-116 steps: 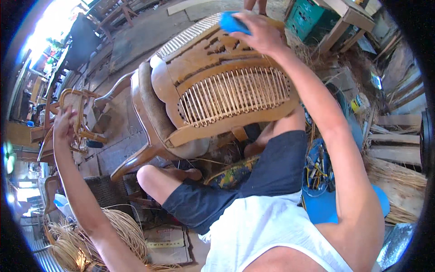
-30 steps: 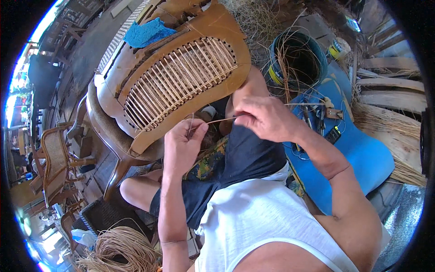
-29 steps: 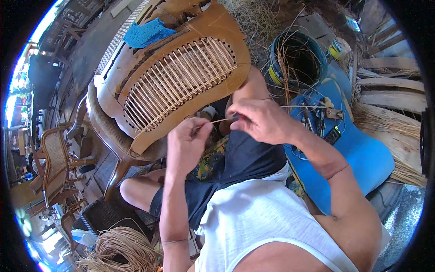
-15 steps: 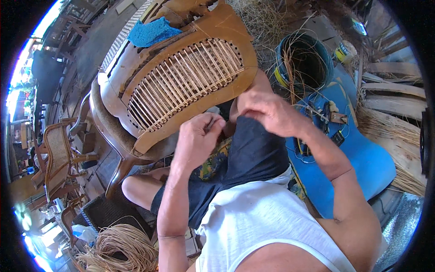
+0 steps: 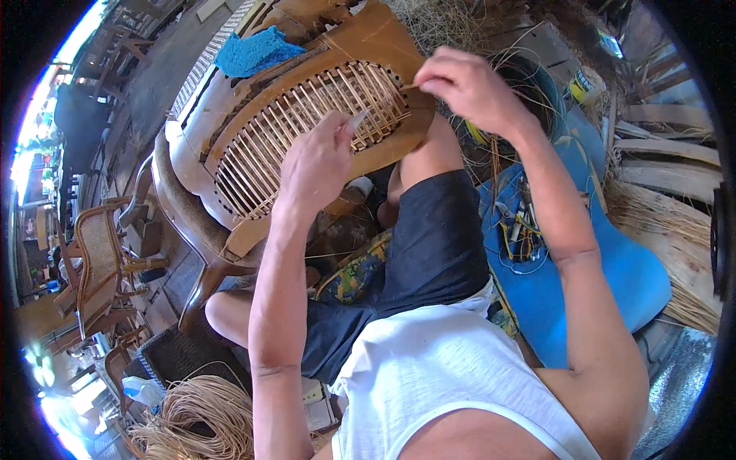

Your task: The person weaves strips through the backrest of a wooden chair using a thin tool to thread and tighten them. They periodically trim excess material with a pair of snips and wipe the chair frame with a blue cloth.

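A brown wooden chair frame (image 5: pixel 395 34) lies tilted before me, its oval opening strung with rattan strands (image 5: pixel 287 126) running across, close together. Over the oval's near side hovers my left hand (image 5: pixel 314 165), fingers closed. A pale, pointed tip shows at its thumb side, too blurred to name. At the oval's right end my right hand (image 5: pixel 475 92) pinches a thin cane strand (image 5: pixel 409 87) near the holes along the rim. That strand's full length cannot be followed.
A blue cloth (image 5: pixel 257 52) lies on the frame's far part. Pliers and other tools (image 5: pixel 521 234) rest on a blue mat (image 5: pixel 613 284) at right. A dark bucket (image 5: pixel 548 88) stands beyond. Coiled rattan (image 5: pixel 203 414) lies lower left, near a cane-backed chair (image 5: pixel 100 261).
Both hands have moved up from above my lap to the chair frame. The left is now over the strung oval, the right at its right end.
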{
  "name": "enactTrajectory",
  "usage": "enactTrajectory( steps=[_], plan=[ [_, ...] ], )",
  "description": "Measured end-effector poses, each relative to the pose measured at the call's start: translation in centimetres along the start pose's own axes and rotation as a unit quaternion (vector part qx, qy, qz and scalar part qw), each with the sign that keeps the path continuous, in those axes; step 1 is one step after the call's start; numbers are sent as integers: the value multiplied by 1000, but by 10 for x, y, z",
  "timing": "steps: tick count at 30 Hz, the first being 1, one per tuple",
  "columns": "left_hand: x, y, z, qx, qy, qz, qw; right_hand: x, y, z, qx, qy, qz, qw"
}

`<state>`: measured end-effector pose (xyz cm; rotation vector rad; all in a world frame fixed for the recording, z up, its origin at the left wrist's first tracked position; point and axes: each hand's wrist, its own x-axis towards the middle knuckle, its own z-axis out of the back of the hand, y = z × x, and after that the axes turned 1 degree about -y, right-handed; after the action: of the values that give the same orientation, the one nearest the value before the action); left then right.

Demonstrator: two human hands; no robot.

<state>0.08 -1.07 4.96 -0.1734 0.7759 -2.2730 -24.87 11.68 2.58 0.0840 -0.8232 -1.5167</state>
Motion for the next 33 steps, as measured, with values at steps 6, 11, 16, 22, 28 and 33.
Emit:
enactTrajectory(
  steps=[6,11,16,22,28,33],
  plan=[
    [21,-19,-17,75,22,-48,996,1,-6,-23,35,51,-61,996],
    [24,-17,-19,75,-11,-57,995,3,-11,-28,89,42,-81,992],
    [17,-5,-12,59,-8,-45,997,-1,-9,-30,61,28,-80,995],
    [2,18,-10,55,13,-11,998,1,-5,-30,92,26,-108,990],
    [3,3,-10,15,22,10,1000,0,-14,-29,95,32,-137,986],
    [19,-6,-9,48,10,-41,998,2,-10,-28,80,42,-142,986]
  ],
)
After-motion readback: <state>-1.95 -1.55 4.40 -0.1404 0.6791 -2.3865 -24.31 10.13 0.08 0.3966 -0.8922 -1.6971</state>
